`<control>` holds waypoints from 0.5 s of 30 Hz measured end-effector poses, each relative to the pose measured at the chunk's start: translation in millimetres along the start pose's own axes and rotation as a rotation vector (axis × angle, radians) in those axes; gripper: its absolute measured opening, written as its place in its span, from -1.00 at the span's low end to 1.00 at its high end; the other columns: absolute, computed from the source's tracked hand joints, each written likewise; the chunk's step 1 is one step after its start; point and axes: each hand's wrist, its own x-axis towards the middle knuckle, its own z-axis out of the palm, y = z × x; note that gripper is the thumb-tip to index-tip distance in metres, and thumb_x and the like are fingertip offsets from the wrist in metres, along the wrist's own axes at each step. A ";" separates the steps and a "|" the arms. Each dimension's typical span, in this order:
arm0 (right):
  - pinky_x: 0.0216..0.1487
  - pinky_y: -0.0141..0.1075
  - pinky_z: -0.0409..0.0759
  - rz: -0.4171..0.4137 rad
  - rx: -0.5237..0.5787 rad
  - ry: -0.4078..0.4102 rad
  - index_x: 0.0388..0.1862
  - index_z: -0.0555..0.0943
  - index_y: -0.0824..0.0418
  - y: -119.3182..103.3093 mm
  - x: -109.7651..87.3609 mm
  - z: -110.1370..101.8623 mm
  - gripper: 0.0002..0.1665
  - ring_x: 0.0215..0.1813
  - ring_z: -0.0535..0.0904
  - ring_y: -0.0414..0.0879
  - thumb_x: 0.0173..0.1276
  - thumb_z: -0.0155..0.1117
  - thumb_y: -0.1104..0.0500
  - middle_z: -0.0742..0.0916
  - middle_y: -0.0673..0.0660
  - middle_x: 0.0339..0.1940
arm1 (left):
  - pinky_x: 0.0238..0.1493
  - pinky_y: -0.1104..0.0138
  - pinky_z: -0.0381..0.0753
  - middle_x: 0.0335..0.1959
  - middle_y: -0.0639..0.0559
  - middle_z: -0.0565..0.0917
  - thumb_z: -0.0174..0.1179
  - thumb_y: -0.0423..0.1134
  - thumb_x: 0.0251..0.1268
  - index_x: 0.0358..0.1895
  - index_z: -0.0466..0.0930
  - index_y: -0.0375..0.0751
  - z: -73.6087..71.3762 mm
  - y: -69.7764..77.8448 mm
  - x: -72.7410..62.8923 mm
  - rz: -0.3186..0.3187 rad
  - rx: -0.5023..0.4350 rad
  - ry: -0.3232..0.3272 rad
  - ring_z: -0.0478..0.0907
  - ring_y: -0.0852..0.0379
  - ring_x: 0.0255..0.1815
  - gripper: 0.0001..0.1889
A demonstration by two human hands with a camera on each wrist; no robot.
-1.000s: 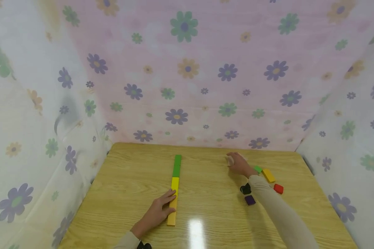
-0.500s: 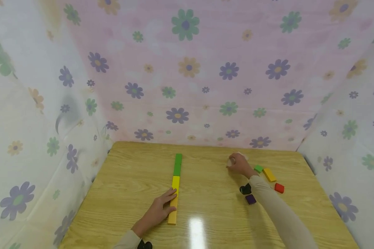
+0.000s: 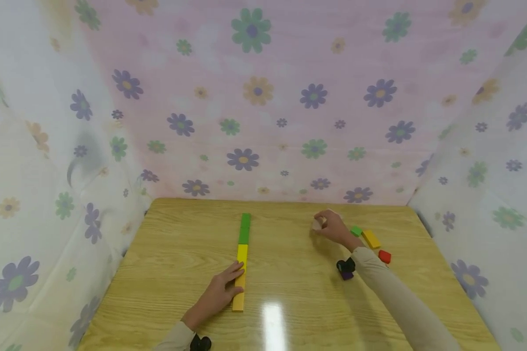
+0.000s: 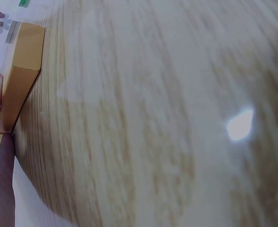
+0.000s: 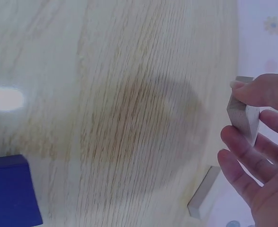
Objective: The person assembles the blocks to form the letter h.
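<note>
A straight row of blocks runs up the table in the head view, with green blocks [image 3: 244, 229] at the far end, a yellow block [image 3: 242, 252] in the middle and an orange block [image 3: 238, 305] nearest me. My left hand [image 3: 217, 295] rests its fingers and thumb on the yellow and orange part. The left wrist view shows its fingertips against the orange block [image 4: 22, 71]. To the right, my right hand [image 3: 335, 228] pinches a pale wooden block [image 5: 243, 116] between thumb and fingers, above the table. Another pale block [image 5: 204, 193] lies under that hand.
Right of my right hand lie a green block [image 3: 356, 231], a yellow-orange block [image 3: 371, 239] and a red block [image 3: 384, 257]. A dark purple block [image 3: 347, 276] is partly covered by the black wrist camera [image 3: 345, 265]. Flowered cloth [image 3: 281, 146] surrounds the table.
The head view has shifted slightly. My right hand has moved a little and appears raised with the pale block; its wrist camera covers more of the purple block. My left hand stays on the row.
</note>
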 end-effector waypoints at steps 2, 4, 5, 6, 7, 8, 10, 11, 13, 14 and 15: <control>-0.40 -0.27 0.63 0.000 -0.001 -0.010 0.10 0.48 0.51 -2.3 -1.1 0.0 -0.47 -0.31 0.61 0.02 0.15 0.38 0.38 0.49 0.39 -0.01 | 0.28 0.10 0.28 0.41 -0.10 0.26 0.22 -0.27 0.26 0.28 0.38 -0.41 -0.3 0.5 -0.2 -0.008 0.001 -0.001 0.09 -0.08 0.44 -0.46; -0.41 -0.29 0.62 -0.003 -0.014 -0.017 0.10 0.48 0.50 -4.3 -2.7 0.1 -0.46 -0.33 0.60 -0.02 0.15 0.39 0.37 0.50 0.38 -0.01 | 0.28 0.08 0.29 0.41 -0.11 0.26 0.22 -0.28 0.26 0.27 0.38 -0.42 -0.5 0.9 -0.3 -0.009 0.003 -0.001 0.09 -0.09 0.44 -0.46; -0.42 -0.29 0.61 -0.009 -0.020 -0.021 0.10 0.48 0.50 -5.4 -3.7 0.0 -0.46 -0.34 0.60 -0.03 0.15 0.39 0.37 0.51 0.37 -0.01 | 0.28 0.09 0.29 0.41 -0.11 0.26 0.22 -0.28 0.26 0.28 0.38 -0.42 -0.5 0.9 -0.4 -0.008 0.003 0.000 0.10 -0.09 0.44 -0.46; -0.42 -0.29 0.60 -0.014 -0.028 -0.024 0.10 0.48 0.50 -6.6 -5.0 -0.1 -0.46 -0.35 0.59 -0.04 0.15 0.39 0.36 0.51 0.37 -0.01 | 0.28 0.09 0.29 0.41 -0.11 0.26 0.22 -0.28 0.26 0.28 0.38 -0.41 -0.5 1.0 -0.4 -0.010 0.001 0.000 0.10 -0.08 0.44 -0.46; -0.42 -0.29 0.60 -0.023 -0.034 -0.026 0.10 0.48 0.50 -7.8 -6.3 -0.3 -0.46 -0.35 0.59 -0.04 0.15 0.39 0.35 0.52 0.37 -0.01 | 0.28 0.10 0.29 0.41 -0.11 0.26 0.22 -0.28 0.26 0.28 0.38 -0.41 -0.5 1.0 -0.4 -0.010 0.000 0.001 0.10 -0.08 0.44 -0.47; -0.43 -0.29 0.59 -0.030 -0.045 -0.027 0.10 0.48 0.49 -9.2 -7.9 -0.6 -0.46 -0.36 0.58 -0.05 0.15 0.39 0.34 0.53 0.36 -0.01 | 0.28 0.09 0.30 0.41 -0.11 0.26 0.22 -0.28 0.26 0.28 0.38 -0.41 -0.5 1.0 -0.3 -0.008 0.005 0.002 0.10 -0.08 0.44 -0.47; -0.43 -0.28 0.58 -0.045 -0.062 -0.028 0.10 0.48 0.48 -12.0 -11.2 -1.2 -0.47 -0.37 0.57 -0.06 0.16 0.39 0.33 0.54 0.35 -0.02 | 0.28 0.11 0.30 0.41 -0.09 0.26 0.22 -0.28 0.26 0.28 0.38 -0.39 -0.4 0.8 -0.1 -0.012 0.013 0.004 0.10 -0.06 0.44 -0.47; -0.43 -0.28 0.58 -0.052 -0.066 -0.026 0.09 0.49 0.47 -13.3 -12.6 -1.3 -0.47 -0.37 0.57 -0.06 0.15 0.40 0.32 0.55 0.34 -0.03 | 0.28 0.11 0.30 0.41 -0.09 0.26 0.22 -0.27 0.26 0.28 0.38 -0.39 -0.3 0.8 -0.2 -0.011 0.017 0.005 0.11 -0.06 0.44 -0.47; -0.41 -0.28 0.59 -0.067 -0.074 -0.021 0.08 0.51 0.44 -16.0 -15.9 -1.7 -0.48 -0.37 0.57 -0.06 0.15 0.41 0.31 0.57 0.33 -0.04 | 0.28 0.11 0.29 0.41 -0.09 0.26 0.22 -0.27 0.26 0.28 0.39 -0.39 -0.1 1.0 0.0 -0.011 0.021 0.006 0.11 -0.06 0.44 -0.47; -0.40 -0.27 0.60 -0.074 -0.078 -0.018 0.07 0.51 0.43 -17.5 -17.8 -1.9 -0.49 -0.37 0.57 -0.06 0.14 0.42 0.30 0.57 0.33 -0.04 | 0.28 0.10 0.29 0.41 -0.08 0.26 0.22 -0.27 0.26 0.28 0.39 -0.39 -0.1 1.2 0.0 -0.010 0.022 0.006 0.11 -0.06 0.44 -0.47; -0.38 -0.26 0.60 -0.080 -0.079 -0.016 0.06 0.52 0.41 -18.7 -19.3 -2.0 -0.50 -0.37 0.58 -0.07 0.14 0.42 0.29 0.58 0.32 -0.03 | 0.29 0.10 0.29 0.41 -0.08 0.26 0.22 -0.27 0.27 0.28 0.38 -0.39 0.0 1.4 -0.1 -0.011 0.021 0.005 0.11 -0.06 0.44 -0.47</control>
